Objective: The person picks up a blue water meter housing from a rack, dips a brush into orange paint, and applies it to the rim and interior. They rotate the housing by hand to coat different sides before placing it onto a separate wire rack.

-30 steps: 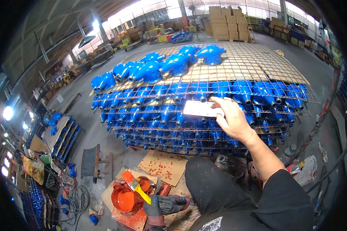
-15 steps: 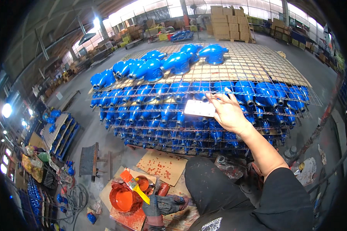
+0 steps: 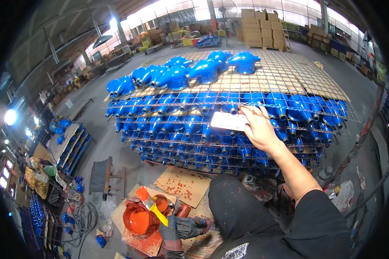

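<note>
My bare right hand (image 3: 260, 127) reaches forward and grips a flat white rectangular object (image 3: 227, 121) with small dark marks along it. It is held in front of the stacked blue castings (image 3: 203, 98), on their wire-mesh racks. Low in the view, my left hand (image 3: 170, 233) wears a dark grey glove. Its fingers are closed on what looks like a loose grey glove (image 3: 192, 227). A paintbrush (image 3: 159, 213) with a yellow handle and orange bristles leans over the rim of an orange paint bucket (image 3: 137, 220). The handle's end meets my left fingers, so part of that grip is hidden.
More blue castings (image 3: 173, 77) lie on the top mesh (image 3: 285, 71). Red-spotted cardboard (image 3: 181, 183) and a small paint cup (image 3: 161, 202) are near the bucket. A black stool (image 3: 101, 177) and coiled hose (image 3: 87, 220) stand left. Stacked cartons (image 3: 263, 30) are behind, a reddish pole (image 3: 354, 149) right.
The view has shifted slightly. A raised finger of my right hand has come down, while that hand still holds the white object. The left hand and brush look much the same.
</note>
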A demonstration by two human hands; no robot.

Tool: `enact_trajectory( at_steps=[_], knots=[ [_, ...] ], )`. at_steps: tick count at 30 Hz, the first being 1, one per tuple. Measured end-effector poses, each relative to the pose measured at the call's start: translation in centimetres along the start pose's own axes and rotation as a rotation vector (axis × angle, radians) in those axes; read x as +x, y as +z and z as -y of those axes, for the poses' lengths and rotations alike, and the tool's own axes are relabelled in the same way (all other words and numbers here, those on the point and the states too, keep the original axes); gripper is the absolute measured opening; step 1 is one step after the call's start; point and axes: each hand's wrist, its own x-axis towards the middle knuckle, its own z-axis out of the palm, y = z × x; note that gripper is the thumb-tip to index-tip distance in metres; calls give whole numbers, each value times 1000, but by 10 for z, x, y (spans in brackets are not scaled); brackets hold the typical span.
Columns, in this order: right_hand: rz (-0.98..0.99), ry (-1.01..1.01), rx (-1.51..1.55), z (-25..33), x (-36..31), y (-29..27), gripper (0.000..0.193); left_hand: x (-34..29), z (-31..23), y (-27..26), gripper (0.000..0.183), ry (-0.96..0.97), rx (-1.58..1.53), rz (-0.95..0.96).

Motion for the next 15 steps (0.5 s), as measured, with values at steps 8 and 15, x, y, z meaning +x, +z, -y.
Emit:
enact_trajectory(
  at_steps=[8,15],
  knots=[
    [34,-280,726,100,-75,13,47,-12,-22,2,26,-46,-46,72],
    [748,-209,1111,177,-153,81,74,-14,-14,-6,27,-5,-290,116]
  ],
)
